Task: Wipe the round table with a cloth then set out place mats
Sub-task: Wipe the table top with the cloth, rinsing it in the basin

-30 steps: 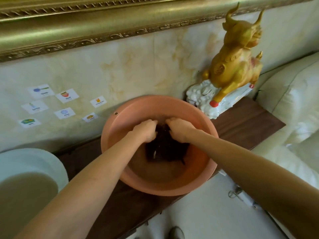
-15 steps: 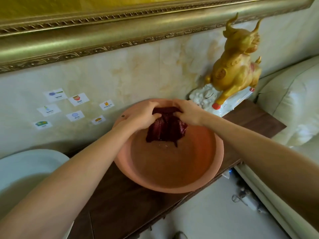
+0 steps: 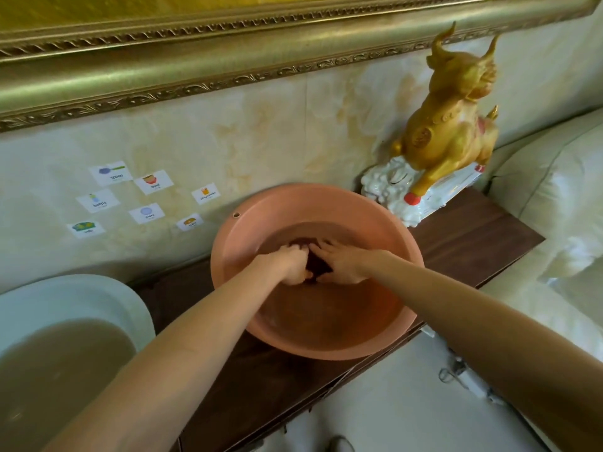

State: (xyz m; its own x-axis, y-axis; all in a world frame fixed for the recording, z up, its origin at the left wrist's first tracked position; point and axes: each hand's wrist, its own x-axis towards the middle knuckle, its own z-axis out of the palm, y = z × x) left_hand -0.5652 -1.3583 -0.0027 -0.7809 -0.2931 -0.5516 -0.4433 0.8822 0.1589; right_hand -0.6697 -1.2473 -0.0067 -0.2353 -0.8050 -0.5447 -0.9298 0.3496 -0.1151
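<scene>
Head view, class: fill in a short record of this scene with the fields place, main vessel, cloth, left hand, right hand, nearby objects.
place: dark wooden shelf against a marbled wall
main vessel: pink basin holding water
cloth: dark red cloth, in the water between both hands
left hand: left hand grips the cloth
right hand: right hand holds the cloth, fingers spread over it
nearby objects: golden bull figurine; white basin of murky water; word cards on the wall

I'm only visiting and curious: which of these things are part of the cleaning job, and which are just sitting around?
Part of the job:
dark red cloth, gripped by the left hand and right hand
pink basin of water

Just sitting around:
gold bull figurine
white basin of murky water
word cards on the wall
</scene>
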